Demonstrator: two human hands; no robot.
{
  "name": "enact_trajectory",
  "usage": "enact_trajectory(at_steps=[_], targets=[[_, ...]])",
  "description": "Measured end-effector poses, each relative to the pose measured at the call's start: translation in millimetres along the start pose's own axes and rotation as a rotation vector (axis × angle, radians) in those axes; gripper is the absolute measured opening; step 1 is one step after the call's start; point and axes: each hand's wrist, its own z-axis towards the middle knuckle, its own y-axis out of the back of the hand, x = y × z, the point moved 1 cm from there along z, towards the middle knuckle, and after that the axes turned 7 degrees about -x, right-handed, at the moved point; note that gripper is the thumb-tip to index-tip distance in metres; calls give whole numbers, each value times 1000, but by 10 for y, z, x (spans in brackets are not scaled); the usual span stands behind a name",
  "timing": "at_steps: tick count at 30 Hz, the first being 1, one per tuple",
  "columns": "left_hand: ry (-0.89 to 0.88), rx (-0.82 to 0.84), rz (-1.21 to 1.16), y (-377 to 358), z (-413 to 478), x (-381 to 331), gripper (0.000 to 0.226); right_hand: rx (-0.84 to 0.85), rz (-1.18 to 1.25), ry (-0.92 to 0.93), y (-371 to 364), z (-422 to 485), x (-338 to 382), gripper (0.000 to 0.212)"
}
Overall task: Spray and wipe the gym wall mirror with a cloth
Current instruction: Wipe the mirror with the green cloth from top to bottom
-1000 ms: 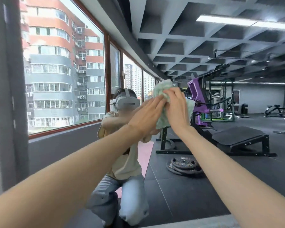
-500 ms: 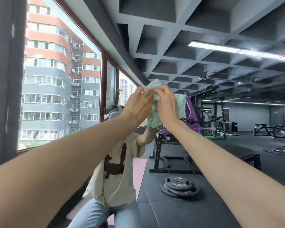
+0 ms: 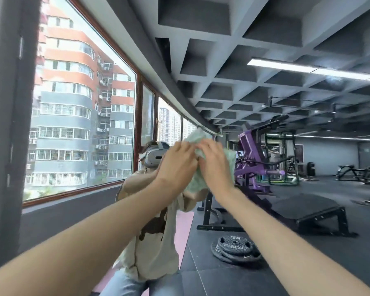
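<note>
The wall mirror [image 3: 265,92] fills the view and reflects the gym and a kneeling person wearing a headset. A pale green cloth [image 3: 229,165] is bunched flat against the glass at about head height. My left hand [image 3: 177,165] presses on its left side, fingers spread over the fabric. My right hand [image 3: 214,165] presses on its middle, next to the left hand, and hides most of the cloth. Both arms are stretched out straight. No spray bottle is in view.
The mirror's dark frame [image 3: 6,124] runs down the left edge. Reflected in the glass are big windows [image 3: 83,107], a purple weight machine [image 3: 250,159], a black bench [image 3: 308,212], stacked weight plates [image 3: 235,246] on the dark floor and a pink mat [image 3: 184,227].
Both hands slid the cloth up the glass over the reflected head, then down and a little right. My view has tilted upward toward the ceiling.
</note>
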Motion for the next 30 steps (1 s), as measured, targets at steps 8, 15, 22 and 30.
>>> enact_trajectory(at_steps=[8, 15, 22, 30], targets=[[-30, 141, 405, -84, -4, 38, 59, 0, -48, 66, 10, 142, 94, 48], [226, 76, 146, 314, 1010, 583, 47, -144, 58, -40, 93, 1302, 201, 35], [174, 93, 53, 181, 511, 177, 51, -50, 35, -77, 111, 523, 115, 42], [91, 93, 24, 63, 131, -267, 54, 199, 376, -346, 234, -197, 56, 43]])
